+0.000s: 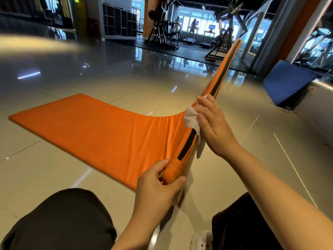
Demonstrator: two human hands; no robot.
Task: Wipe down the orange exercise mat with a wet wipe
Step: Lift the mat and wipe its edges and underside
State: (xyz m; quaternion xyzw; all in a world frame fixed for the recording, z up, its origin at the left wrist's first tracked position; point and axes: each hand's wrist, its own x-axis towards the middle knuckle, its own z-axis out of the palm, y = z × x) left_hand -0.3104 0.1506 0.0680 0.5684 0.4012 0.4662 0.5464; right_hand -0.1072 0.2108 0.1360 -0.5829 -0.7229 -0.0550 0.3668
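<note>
The orange exercise mat (90, 127) lies on the tiled floor with its right side lifted on edge, rising toward the far right. A black strip runs along that raised edge. My left hand (158, 188) grips the mat's near corner, fingers and thumb curled round it. My right hand (214, 127) presses a white wet wipe (191, 120) against the raised edge about midway up; the wipe drapes over the edge and hangs down under my palm. My fingers lie fairly straight along the mat.
I crouch with dark-trousered knees (68, 219) at the bottom of the view. A blue folded mat (286, 82) leans at the right. Gym machines (162, 29) and treadmills with two people stand far back on a glossy floor.
</note>
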